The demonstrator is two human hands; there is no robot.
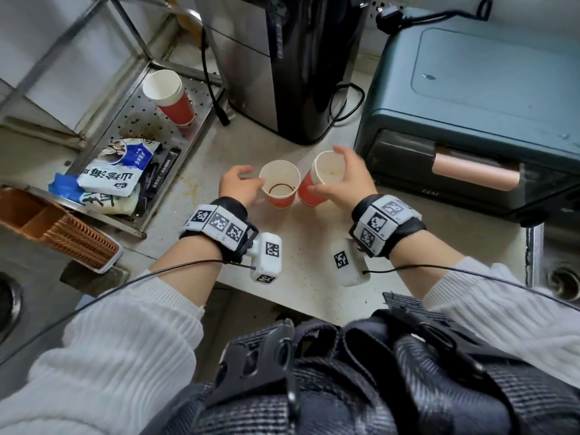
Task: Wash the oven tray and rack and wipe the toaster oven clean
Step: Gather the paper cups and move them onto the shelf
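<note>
The teal toaster oven (477, 98) stands at the right of the counter with its dark glass door closed and a copper handle (475, 175) across the front. Its tray and rack are hidden inside. In front of it stand two red paper cups. My left hand (240, 186) grips the left cup (280, 189), which has a brown ring of residue at its bottom. My right hand (342, 180) grips the right cup (317, 191) by its rim; that cup leans toward the left one.
A tall steel and black appliance (282, 64) with a black cord stands behind the cups. A perforated metal shelf (141, 120) at left holds a third red cup (171, 97) and snack packets (116, 171). A wicker basket (53, 227) sits at the far left.
</note>
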